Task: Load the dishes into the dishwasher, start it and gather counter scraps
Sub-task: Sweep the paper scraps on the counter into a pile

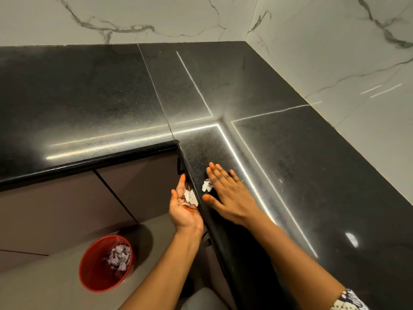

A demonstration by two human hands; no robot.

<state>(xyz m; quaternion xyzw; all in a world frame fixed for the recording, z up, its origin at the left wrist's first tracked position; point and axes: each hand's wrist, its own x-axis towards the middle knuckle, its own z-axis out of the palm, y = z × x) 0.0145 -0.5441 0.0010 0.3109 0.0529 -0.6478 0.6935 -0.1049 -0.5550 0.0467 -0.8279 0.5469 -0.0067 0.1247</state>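
My left hand (184,206) is held palm up just below the front edge of the black counter (290,175), and a few white paper scraps (191,198) lie in its cupped palm. My right hand (228,193) lies flat on the counter with straight fingers, right beside a small heap of white scraps (206,186) near the edge. A tiny white scrap (281,181) lies farther right on the counter.
A red bin (93,276) stands on the floor at lower left with pale scraps (118,257) inside. Brown cabinet fronts (67,204) run under the counter. White marble walls (335,52) close the corner behind and to the right.
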